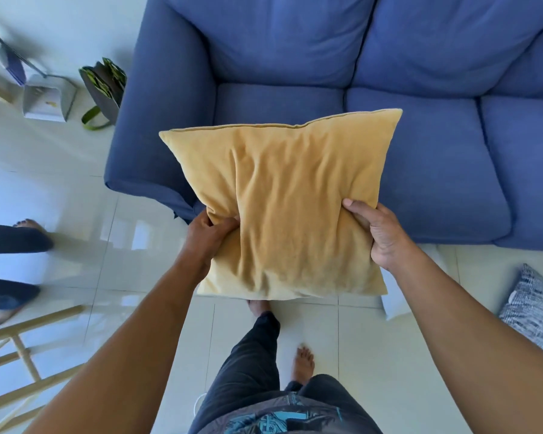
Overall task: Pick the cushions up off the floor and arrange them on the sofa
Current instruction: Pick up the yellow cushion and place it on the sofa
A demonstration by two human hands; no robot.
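Note:
A yellow cushion (289, 195) hangs in the air in front of the blue sofa (427, 158), over its left seat edge. My left hand (206, 236) pinches the cushion's lower left side, and my right hand (378, 233) grips its lower right side. A grey-and-white woven cushion (533, 308) lies on the floor at the right. Part of a white cushion (392, 303) shows on the floor under my right forearm, mostly hidden.
Another person's legs and bare feet (10, 261) stand at the left on the glossy tiled floor (132, 245). A wooden frame (22, 364) is at the lower left. A dark bag with green handles (104, 89) and a white box (47, 98) sit beside the sofa's left arm.

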